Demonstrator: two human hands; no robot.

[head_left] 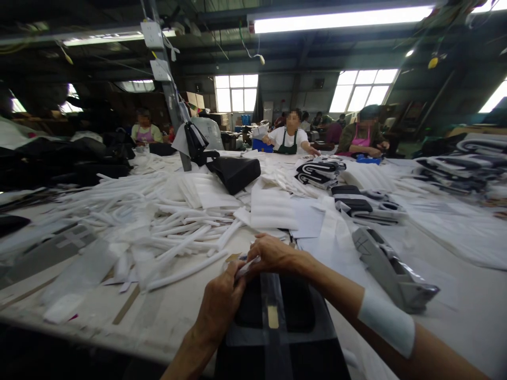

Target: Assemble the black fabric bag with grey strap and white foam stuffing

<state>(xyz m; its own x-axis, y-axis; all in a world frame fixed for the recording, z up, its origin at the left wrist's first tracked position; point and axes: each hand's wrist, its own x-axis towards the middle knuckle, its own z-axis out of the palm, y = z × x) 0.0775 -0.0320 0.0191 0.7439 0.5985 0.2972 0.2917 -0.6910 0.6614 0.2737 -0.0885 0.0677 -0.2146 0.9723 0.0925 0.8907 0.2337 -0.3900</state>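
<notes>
My left hand (224, 295) is closed, thumb and fingers pinching a small white, crumpled strip (247, 267) that looks like foam or plastic. My right hand (269, 253) reaches across from the right, its curled fingers on that same strip. Both hands meet at the far left corner of a black bag-like piece (320, 353) lying right in front of me. Down its middle runs a clear band (281, 338) with a small pale yellow label (273, 316). What the fingers do underneath is hidden. On my right forearm sits a pale patch (386, 322).
White foam tubes (186, 237) lie heaped at the left. A grey bag piece (396, 274) rests at the right, with folded black-and-white pieces (348, 203) behind it. A black bag (235, 171) stands by a metal post (168, 89). Several people work across the table.
</notes>
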